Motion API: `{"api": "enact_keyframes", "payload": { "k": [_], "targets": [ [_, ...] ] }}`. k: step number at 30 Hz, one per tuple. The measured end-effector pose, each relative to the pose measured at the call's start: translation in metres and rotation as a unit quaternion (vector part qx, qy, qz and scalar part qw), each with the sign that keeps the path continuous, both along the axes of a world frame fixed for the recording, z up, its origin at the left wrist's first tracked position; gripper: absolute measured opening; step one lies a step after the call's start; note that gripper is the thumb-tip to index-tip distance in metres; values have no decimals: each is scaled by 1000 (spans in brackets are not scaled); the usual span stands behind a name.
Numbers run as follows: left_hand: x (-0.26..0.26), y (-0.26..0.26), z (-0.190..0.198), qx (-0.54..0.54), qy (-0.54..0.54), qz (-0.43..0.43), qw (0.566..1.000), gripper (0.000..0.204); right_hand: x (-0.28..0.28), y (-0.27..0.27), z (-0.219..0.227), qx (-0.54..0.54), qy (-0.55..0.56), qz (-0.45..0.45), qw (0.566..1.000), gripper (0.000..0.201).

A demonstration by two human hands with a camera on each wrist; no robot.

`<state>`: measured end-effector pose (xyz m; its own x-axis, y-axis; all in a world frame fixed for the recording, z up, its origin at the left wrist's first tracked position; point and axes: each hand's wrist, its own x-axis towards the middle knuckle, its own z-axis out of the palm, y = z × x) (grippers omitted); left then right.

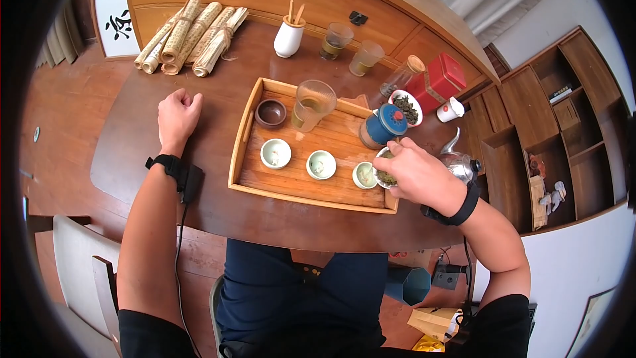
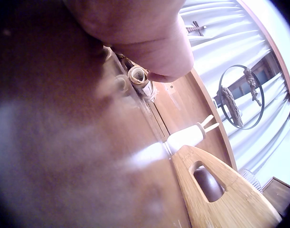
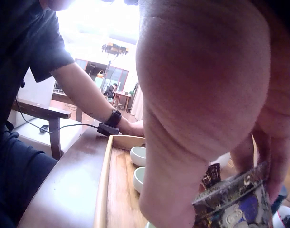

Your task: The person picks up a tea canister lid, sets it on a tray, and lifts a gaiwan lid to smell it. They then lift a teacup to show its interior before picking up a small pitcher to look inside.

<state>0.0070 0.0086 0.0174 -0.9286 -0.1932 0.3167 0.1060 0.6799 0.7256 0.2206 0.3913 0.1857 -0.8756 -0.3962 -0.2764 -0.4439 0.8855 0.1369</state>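
My right hand (image 1: 424, 172) grips a patterned tea bowl (image 3: 232, 209) by its rim, over the right end of the wooden tray (image 1: 311, 203). Green tea leaves (image 1: 386, 176) show inside it, and the fingers cover much of the bowl. Just left of it sits a small pale cup (image 1: 364, 175); two more pale cups, one in the middle (image 1: 321, 165) and one at left (image 1: 275, 153), stand along the tray. My left hand (image 1: 179, 119) rests on the table left of the tray, fingers loosely curled, holding nothing.
A glass pitcher (image 1: 311, 107), a brown cup (image 1: 270, 113) and a blue-lidded jar (image 1: 384, 125) stand on the tray. Beyond are a dish of dark leaves (image 1: 407, 107), a red tin (image 1: 437, 81), a metal kettle (image 1: 457, 162), a white holder (image 1: 289, 38) and rolled scrolls (image 1: 192, 34).
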Motion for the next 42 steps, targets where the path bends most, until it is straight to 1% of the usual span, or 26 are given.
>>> {"api": "enact_keyframes", "payload": {
  "k": [4, 6, 7, 9, 10, 12, 19, 21, 25, 27, 29, 31, 33, 36, 39, 42],
  "targets": [
    [0, -1, -1, 3, 3, -4, 1000, 41, 4, -2, 6, -11, 1, -7, 1000, 55],
    [-1, -1, -2, 5, 3, -5, 1000, 42, 6, 1, 7, -51, -15, -34, 998, 54],
    [-1, -1, -2, 5, 3, -4, 1000, 42, 8, 4, 6, -51, -15, -34, 998, 54],
    [0, -1, -1, 3, 3, -2, 1000, 42, 9, 12, 0, -124, 5, -26, 992, 53],
    [0, 0, 0, 3, 2, -2, 1000, 42, 10, 15, -2, -124, 5, -26, 992, 53],
    [1, 0, 0, 7, 0, 0, 1000, 42, 10, 19, -5, -173, 15, -31, 984, 53],
    [-1, 0, -1, 1, 5, -4, 1000, 42, 16, 23, -7, -238, 40, -59, 969, 53],
    [0, 0, -1, 6, 9, -6, 1000, 42, 17, 22, -5, -262, 56, -80, 960, 53],
    [-1, -1, 0, -8, -2, -2, 1000, 41, 13, 16, -7, -300, 89, -77, 947, 53],
    [0, -1, 0, -13, -2, -1, 1000, 41, 6, 11, -9, -346, 105, -85, 928, 51],
    [0, 0, 1, -12, -2, 1, 1000, 41, -1, 10, -15, -351, 113, -75, 926, 50],
    [1, 0, 2, -12, -4, 6, 1000, 40, -7, 6, -20, -379, 114, -77, 915, 49],
    [2, 1, 4, -2, -11, 5, 1000, 40, -12, 1, -24, -380, 104, -74, 916, 49],
    [2, 1, 4, -5, -10, 5, 1000, 40, -16, -5, -31, -352, 89, -52, 930, 48],
    [3, 1, 4, -4, -14, 6, 1000, 40, -21, -10, -32, -353, 83, -29, 931, 48],
    [3, 1, 5, -2, -16, 8, 1000, 40, -23, -13, -31, -358, 81, -28, 930, 48]
  ]
}}
